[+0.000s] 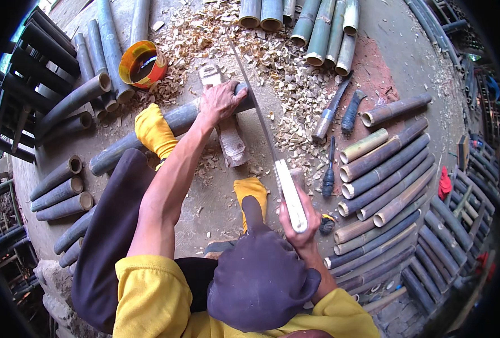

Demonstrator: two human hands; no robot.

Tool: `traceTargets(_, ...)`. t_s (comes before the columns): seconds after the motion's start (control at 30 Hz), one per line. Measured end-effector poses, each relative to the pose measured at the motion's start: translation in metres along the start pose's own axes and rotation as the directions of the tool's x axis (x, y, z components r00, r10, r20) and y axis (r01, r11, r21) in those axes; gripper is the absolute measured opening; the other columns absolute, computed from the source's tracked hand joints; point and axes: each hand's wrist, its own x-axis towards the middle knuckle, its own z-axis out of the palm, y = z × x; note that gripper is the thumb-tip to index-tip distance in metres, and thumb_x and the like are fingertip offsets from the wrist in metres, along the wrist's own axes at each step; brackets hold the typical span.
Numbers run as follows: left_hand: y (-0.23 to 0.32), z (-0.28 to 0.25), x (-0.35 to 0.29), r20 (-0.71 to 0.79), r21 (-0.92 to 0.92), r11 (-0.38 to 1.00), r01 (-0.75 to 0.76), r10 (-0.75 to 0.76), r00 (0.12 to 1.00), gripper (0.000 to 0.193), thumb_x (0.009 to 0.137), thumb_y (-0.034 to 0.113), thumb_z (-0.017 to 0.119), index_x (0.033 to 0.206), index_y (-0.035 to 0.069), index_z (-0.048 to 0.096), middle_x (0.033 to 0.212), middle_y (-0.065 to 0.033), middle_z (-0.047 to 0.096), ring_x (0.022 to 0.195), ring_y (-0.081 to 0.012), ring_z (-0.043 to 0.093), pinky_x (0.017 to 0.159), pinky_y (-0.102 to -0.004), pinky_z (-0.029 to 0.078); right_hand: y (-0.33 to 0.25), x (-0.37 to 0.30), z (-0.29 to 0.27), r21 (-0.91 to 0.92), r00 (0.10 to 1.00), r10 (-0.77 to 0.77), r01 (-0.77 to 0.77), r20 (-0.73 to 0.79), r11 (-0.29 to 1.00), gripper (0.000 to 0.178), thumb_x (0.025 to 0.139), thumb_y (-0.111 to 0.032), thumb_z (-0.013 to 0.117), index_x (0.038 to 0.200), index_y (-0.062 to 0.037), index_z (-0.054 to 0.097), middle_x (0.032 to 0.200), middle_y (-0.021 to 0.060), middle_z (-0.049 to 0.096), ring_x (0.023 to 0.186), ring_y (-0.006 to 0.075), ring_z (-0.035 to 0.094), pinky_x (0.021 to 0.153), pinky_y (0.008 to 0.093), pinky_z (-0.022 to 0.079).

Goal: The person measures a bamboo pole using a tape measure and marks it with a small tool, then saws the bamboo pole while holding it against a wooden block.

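A dark bamboo pole (181, 120) lies slantwise across a pale wooden block (231, 141). Near the pole's right end, my left hand (220, 101) is clasped over it from above. My right hand (303, 226) grips the white handle of a handsaw (290, 194). Its long thin blade points away from me and crosses the pole's right end, just right of my left hand. Whether the teeth have entered the bamboo cannot be made out. My left foot in a yellow sock (155, 130) rests on the pole. My other yellow-socked foot (250, 194) is on the ground below the block.
Wood chips (303, 93) cover the ground ahead. An orange-yellow bowl (143, 63) of dark liquid stands far left. Right of the saw lie a large blade (334, 107), a dark-wrapped tool (353, 111) and a narrow dark-handled tool (329, 169). Cut bamboo lengths (388, 169) lie in rows.
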Motion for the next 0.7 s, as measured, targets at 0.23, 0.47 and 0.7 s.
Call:
traceTargets(0.23, -0.001, 0.004, -0.001, -0.051, 0.043, 0.999, -0.005, 0.007, 0.999, 0.051, 0.091, 0.052, 0.035, 0.109, 0.011, 0.058, 0.098, -0.0126, 0.065, 0.093, -0.0313, 0.061, 0.086, -0.0451, 0.040, -0.004, -0.029, -0.017, 0.039, 1.000, 0.000, 0.001, -0.013, 0.999, 0.044, 0.074, -0.001, 0.061, 0.116, 0.0086, 0.052, 0.098, 0.0215, 0.063, 0.076, 0.0260, 0.067, 0.067, 0.0323, 0.053)
traceTargets(0.47, 0.005, 0.008, 0.002, 0.035, 0.033, 0.999, 0.009, -0.010, 0.999, 0.050, 0.091, 0.050, 0.034, 0.113, 0.012, 0.057, 0.096, -0.0119, 0.065, 0.094, -0.0296, 0.061, 0.089, -0.0475, 0.036, 0.017, -0.014, 0.005, -0.022, 1.000, -0.022, 0.022, 0.001, 1.000, 0.043, 0.073, -0.002, 0.062, 0.114, 0.0100, 0.053, 0.100, 0.0222, 0.062, 0.078, 0.0266, 0.067, 0.067, 0.0325, 0.053)
traceTargets(0.7, 0.007, 0.011, 0.002, -0.044, 0.059, 0.998, -0.004, 0.007, 0.999, 0.048, 0.091, 0.049, 0.034, 0.111, 0.012, 0.057, 0.095, -0.0113, 0.065, 0.092, -0.0293, 0.061, 0.088, -0.0484, 0.036, 0.020, -0.048, -0.011, -0.149, 0.995, -0.099, 0.095, -0.019, 0.984, 0.042, 0.072, -0.004, 0.063, 0.110, 0.0121, 0.054, 0.094, 0.0234, 0.064, 0.075, 0.0301, 0.067, 0.066, 0.0346, 0.054)
